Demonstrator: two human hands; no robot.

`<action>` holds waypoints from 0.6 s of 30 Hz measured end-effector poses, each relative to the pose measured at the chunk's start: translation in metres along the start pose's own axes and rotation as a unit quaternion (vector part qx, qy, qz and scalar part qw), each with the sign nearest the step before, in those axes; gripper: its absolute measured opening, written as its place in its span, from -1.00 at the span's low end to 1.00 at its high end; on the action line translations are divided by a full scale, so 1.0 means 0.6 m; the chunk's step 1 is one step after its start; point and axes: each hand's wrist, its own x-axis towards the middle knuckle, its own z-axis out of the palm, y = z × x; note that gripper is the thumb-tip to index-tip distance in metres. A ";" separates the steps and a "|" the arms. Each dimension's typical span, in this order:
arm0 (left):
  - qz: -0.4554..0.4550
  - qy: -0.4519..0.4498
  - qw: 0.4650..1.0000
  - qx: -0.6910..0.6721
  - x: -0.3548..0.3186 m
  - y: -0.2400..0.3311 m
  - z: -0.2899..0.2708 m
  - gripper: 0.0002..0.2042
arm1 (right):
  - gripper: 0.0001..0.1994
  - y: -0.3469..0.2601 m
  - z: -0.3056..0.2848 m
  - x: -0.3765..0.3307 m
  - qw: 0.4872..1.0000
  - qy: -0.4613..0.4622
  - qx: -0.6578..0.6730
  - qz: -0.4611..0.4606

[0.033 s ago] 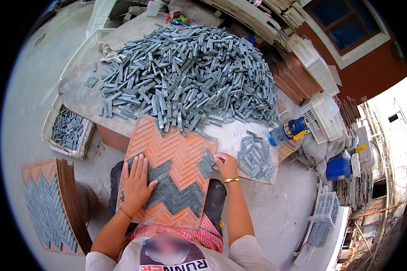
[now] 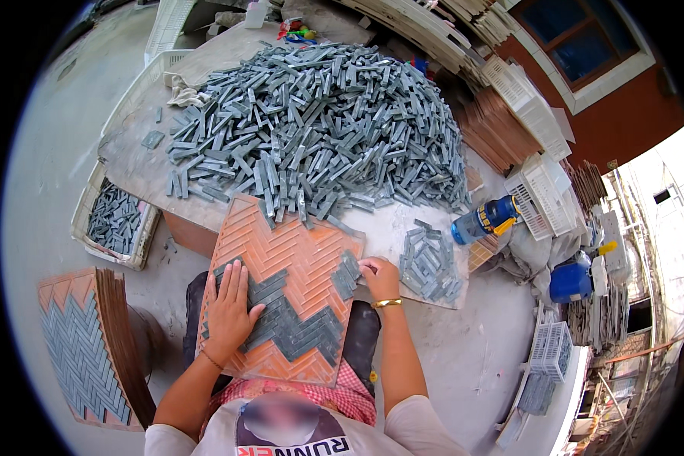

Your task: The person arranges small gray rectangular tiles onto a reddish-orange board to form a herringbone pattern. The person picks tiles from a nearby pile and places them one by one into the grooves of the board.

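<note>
An orange herringbone tray (image 2: pixel 323 251) lies tilted across my lap, its far edge against the stone heap. Grey stone strips (image 2: pixel 287 323) fill a zigzag band of its slots, and a smaller group of strips (image 2: pixel 346 275) sits at its right side. My left hand (image 2: pixel 232 308) rests flat on the tray, fingers stretched, covering part of the band. At the tray's right edge, my right hand (image 2: pixel 380 277) has thumb and fingers closed in a pinch; whatever they hold is hidden. Beyond the tray rises a large heap of loose grey strips (image 2: pixel 319 125).
On the table (image 2: pixel 133 163), a flat patch of strips (image 2: pixel 431 262) lies right of my right hand beside a blue bottle (image 2: pixel 485 220). A crate of strips (image 2: pixel 140 247) stands at left, above a stack of filled trays (image 2: pixel 80 342). White crates (image 2: pixel 539 197) stand at right.
</note>
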 end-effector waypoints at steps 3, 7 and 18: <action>-0.006 -0.003 1.000 0.016 0.000 0.000 -0.003 -0.24 | -0.85 -0.012 -0.004 0.013 0.995 -0.034 -0.080 -0.041; -0.002 0.006 0.999 0.031 0.001 0.000 0.002 -0.23 | -0.81 -0.049 0.011 0.053 0.988 0.044 -0.141 -0.041; 0.006 0.005 1.000 0.021 0.000 -0.001 0.008 -0.24 | -0.79 -0.085 0.031 0.103 0.988 -0.103 0.112 0.016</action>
